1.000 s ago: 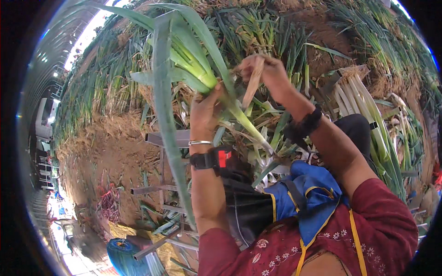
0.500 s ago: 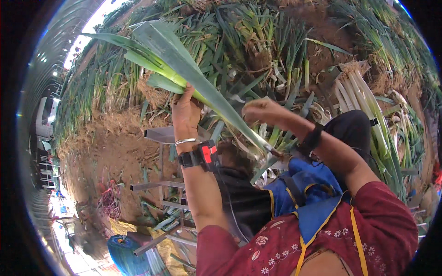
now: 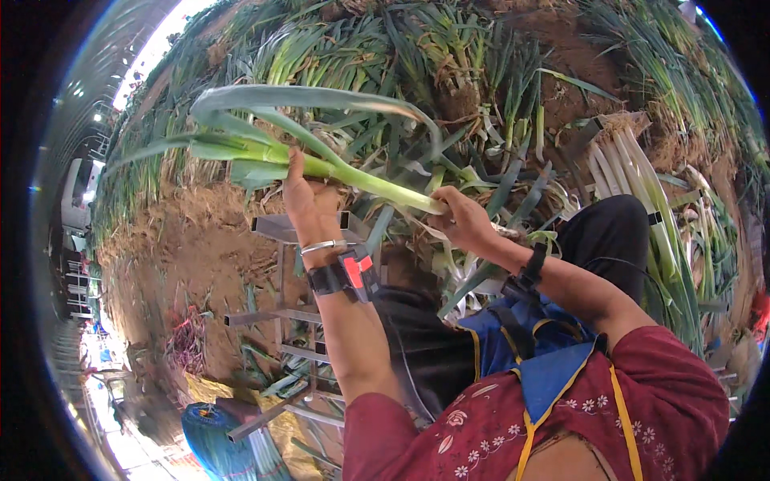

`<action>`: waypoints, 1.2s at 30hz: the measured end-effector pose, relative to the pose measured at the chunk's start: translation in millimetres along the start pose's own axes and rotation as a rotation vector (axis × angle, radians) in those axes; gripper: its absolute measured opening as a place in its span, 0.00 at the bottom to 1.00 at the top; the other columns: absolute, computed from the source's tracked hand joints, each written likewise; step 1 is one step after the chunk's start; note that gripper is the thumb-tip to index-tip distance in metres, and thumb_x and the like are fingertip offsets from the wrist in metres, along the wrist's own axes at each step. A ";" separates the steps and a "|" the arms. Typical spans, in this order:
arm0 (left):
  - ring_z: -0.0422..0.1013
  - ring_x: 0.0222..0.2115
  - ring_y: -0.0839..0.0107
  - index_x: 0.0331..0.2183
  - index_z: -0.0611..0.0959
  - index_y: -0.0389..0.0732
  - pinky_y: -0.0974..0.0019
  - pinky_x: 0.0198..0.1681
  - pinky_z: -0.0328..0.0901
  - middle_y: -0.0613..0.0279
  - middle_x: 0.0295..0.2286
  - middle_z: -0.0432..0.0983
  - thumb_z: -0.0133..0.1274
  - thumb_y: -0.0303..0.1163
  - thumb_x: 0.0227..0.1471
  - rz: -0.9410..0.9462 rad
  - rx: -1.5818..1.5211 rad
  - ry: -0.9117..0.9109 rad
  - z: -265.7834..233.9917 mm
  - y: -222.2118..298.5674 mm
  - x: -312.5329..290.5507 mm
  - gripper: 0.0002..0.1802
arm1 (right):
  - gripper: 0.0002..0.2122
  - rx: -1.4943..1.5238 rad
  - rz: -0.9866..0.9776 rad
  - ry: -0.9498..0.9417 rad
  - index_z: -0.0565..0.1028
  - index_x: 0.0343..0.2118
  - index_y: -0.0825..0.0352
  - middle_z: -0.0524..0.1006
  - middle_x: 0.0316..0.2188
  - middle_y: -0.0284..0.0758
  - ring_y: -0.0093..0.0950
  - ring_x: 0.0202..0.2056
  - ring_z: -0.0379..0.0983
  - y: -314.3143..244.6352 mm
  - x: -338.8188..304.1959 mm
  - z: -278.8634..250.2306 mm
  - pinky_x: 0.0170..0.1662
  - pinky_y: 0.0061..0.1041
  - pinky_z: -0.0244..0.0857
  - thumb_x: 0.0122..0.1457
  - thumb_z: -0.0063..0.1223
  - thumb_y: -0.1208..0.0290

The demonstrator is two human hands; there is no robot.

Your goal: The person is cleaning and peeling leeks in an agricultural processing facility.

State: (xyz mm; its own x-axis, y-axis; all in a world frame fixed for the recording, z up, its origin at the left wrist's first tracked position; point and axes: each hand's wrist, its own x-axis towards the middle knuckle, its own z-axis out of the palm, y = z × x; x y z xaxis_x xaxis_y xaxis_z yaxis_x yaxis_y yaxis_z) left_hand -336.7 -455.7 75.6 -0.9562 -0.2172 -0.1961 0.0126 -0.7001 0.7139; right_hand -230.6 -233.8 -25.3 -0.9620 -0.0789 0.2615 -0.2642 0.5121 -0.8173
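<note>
A leek [image 3: 383, 186] lies across in front of me, green leaves to the left and pale stem to the right. My left hand [image 3: 311, 196] is closed around its upper stem, with the thumb on top. At the pale lower stem my right hand [image 3: 465, 218] grips with bent fingers; the root end is partly hidden by that hand. One long leaf [image 3: 321, 98] arches over the stem and droops near my right hand. Below lie loose stripped leaves [image 3: 461, 280] in a heap.
Piles of leeks [image 3: 337, 60] cover the ground beyond my hands. A bundle of pale-stemmed leeks [image 3: 634, 176] lies right of my knee. A metal frame [image 3: 281, 228] stands under my left forearm. Blue twine [image 3: 208, 429] and red strings [image 3: 188, 341] lie at lower left.
The leek has swung flatter. My right hand, free before, has closed on the lower stem. The long leaf that ran down along the stem now arches above it.
</note>
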 end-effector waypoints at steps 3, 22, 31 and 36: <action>0.68 0.41 0.60 0.45 0.71 0.44 0.46 0.44 0.62 0.57 0.40 0.71 0.53 0.37 0.52 0.033 -0.072 -0.002 -8.3 6.7 3.9 0.19 | 0.17 0.049 -0.012 0.017 0.70 0.42 0.65 0.76 0.32 0.38 0.34 0.32 0.75 -0.9 7.9 -4.1 0.36 0.29 0.67 0.49 0.60 0.69; 0.70 0.35 0.67 0.43 0.71 0.38 0.63 0.35 0.68 0.57 0.35 0.73 0.49 0.37 0.55 0.198 -0.127 -0.201 13.0 10.1 -15.2 0.17 | 0.09 0.580 0.183 -0.117 0.76 0.33 0.70 0.73 0.23 0.26 0.14 0.26 0.64 -2.7 24.8 -17.4 0.30 0.18 0.61 0.59 0.49 0.70; 0.70 0.38 0.68 0.44 0.71 0.39 0.64 0.36 0.67 0.59 0.39 0.73 0.52 0.36 0.53 0.209 -0.122 -0.288 16.6 10.9 -19.9 0.19 | 0.08 0.587 0.282 -0.095 0.74 0.33 0.69 0.74 0.26 0.28 0.16 0.28 0.65 -5.4 23.3 -18.5 0.33 0.18 0.62 0.60 0.48 0.70; 0.69 0.40 0.69 0.45 0.71 0.39 0.62 0.39 0.66 0.61 0.40 0.73 0.53 0.36 0.52 0.198 -0.058 -0.193 23.9 -0.1 -23.9 0.19 | 0.12 0.216 -0.263 0.097 0.71 0.40 0.67 0.73 0.36 0.38 0.26 0.35 0.70 -40.9 38.2 -11.9 0.38 0.24 0.64 0.53 0.55 0.73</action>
State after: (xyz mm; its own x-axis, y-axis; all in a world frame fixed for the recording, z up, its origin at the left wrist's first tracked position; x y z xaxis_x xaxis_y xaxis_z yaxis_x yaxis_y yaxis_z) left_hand -320.8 -434.2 96.3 -0.9714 -0.2241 0.0786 0.2160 -0.6957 0.6851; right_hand -255.7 -247.6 24.2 -0.8507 -0.0970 0.5166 -0.5206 0.2911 -0.8027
